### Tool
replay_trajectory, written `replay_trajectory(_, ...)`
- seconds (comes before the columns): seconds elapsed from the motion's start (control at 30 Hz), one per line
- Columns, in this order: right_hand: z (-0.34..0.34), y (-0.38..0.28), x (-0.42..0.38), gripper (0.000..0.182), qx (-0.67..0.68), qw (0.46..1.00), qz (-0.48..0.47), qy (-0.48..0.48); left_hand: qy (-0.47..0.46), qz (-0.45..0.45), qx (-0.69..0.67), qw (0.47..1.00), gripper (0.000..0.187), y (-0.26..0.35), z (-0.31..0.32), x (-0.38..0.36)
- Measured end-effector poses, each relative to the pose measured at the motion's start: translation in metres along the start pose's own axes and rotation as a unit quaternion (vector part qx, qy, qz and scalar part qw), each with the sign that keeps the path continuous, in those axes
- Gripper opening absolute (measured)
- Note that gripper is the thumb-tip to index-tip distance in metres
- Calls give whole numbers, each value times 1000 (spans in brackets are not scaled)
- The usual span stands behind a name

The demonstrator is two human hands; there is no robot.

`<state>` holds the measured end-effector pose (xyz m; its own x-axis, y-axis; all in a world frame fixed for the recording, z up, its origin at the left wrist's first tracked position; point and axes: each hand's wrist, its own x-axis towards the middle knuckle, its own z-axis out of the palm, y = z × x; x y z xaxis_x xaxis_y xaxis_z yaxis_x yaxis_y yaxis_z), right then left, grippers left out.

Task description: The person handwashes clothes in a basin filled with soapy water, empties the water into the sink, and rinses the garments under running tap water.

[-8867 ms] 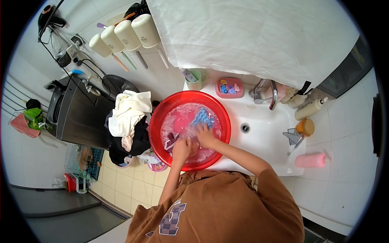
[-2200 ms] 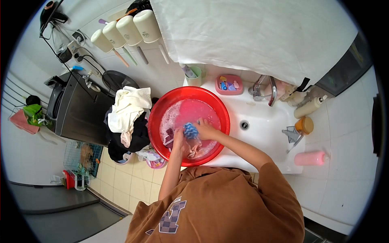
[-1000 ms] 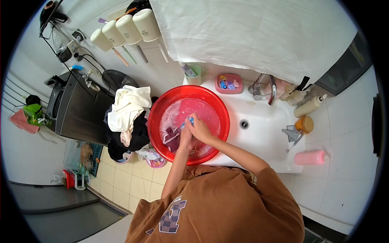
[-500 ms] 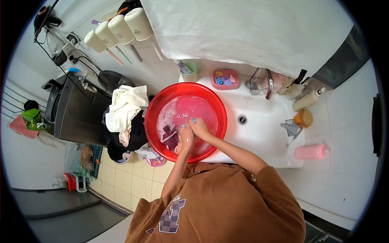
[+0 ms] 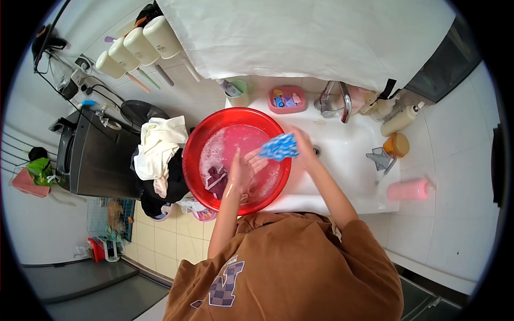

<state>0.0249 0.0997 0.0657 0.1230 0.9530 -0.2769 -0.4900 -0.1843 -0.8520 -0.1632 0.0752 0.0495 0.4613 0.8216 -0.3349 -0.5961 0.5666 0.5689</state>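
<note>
Over the right rim of the red basin [image 5: 194, 184], my right hand [image 5: 303, 147] grips a small blue-and-white patterned cloth [image 5: 279, 147]. My left hand [image 5: 246, 168] is above the water, palm up with its fingers spread, and holds nothing. Its fingertips are close to the cloth's left end. Pinkish, sudsy water [image 5: 241, 138] fills the basin. A dark purple cloth with light straps [image 5: 216, 182] lies in the water left of my left hand. A lighter piece under my left wrist is mostly hidden.
The basin rests beside the white sink [image 5: 348, 160] and its faucet [image 5: 345, 101]. Left are piled white [image 5: 160, 144] and black clothes [image 5: 168, 182]. Behind stand a green cup [image 5: 239, 96] and pink soap box [image 5: 287, 99]. A pink bottle [image 5: 408, 190] and pump bottle [image 5: 400, 120] stand right.
My hands, together over the basin before, have parted. My right hand has moved right and up with the blue cloth now in plain view. My left hand has opened, palm up.
</note>
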Motion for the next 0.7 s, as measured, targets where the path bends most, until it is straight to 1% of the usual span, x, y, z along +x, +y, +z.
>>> replay_trajectory(0.03,-9,-17,0,27,32,999,31,-6,0,-2,1,1000,62,2,3,-3)
replay_trajectory(0.07,-19,-30,-1,28,64,996,61,-13,-23,5,-59,998,63,5,7,-7)
replay_trajectory(0.1,-33,-35,1,28,64,996,61,-13,-46,13,-118,992,63,6,9,-9)
replay_trajectory(0.13,-46,-37,3,28,68,997,45,7,-78,10,-148,986,64,7,6,-10)
replay_trajectory(0.17,-59,-39,5,28,71,997,28,27,-78,10,-149,986,64,7,7,-10)
replay_trajectory(0.2,-71,-37,7,28,71,997,29,27,-91,12,-166,982,64,8,10,-11)
replay_trajectory(0.27,-95,-24,7,26,-19,997,59,37,-104,14,-184,977,64,10,16,-15)
replay_trajectory(0.3,-110,-8,10,26,-20,997,59,37,-114,11,-192,975,63,11,21,-16)
replay_trajectory(0.33,-126,12,14,27,-139,987,74,21,-124,8,-200,972,63,12,25,-17)
replay_trajectory(0.37,-134,24,13,28,-255,963,87,6,-124,8,-201,972,63,12,28,-18)
replay_trajectory(0.4,-132,28,5,28,-256,963,87,7,-132,5,-192,972,63,13,30,-18)
replay_trajectory(0.47,-124,38,-6,27,-387,912,117,-61,-139,2,-184,973,63,12,30,-17)
replay_trajectory(0.5,-126,46,-4,27,-387,912,120,-62,-133,0,-166,977,63,11,28,-17)
replay_trajectory(0.53,-129,58,2,24,-506,861,29,-48,-128,-2,-148,981,63,10,26,-16)
replay_trajectory(0.57,-130,65,6,21,-612,788,-63,-34,-127,-2,-149,981,63,9,23,-15)
replay_trajectory(0.6,-108,48,1,15,-616,786,-42,28,-126,1,-140,982,63,7,20,-14)
replay_trajectory(0.63,-95,39,2,15,-617,785,-40,27,-124,4,-132,983,63,6,18,-15)
replay_trajectory(0.7,-73,25,7,12,-530,837,-116,70,-122,10,-148,981,63,7,19,-18)
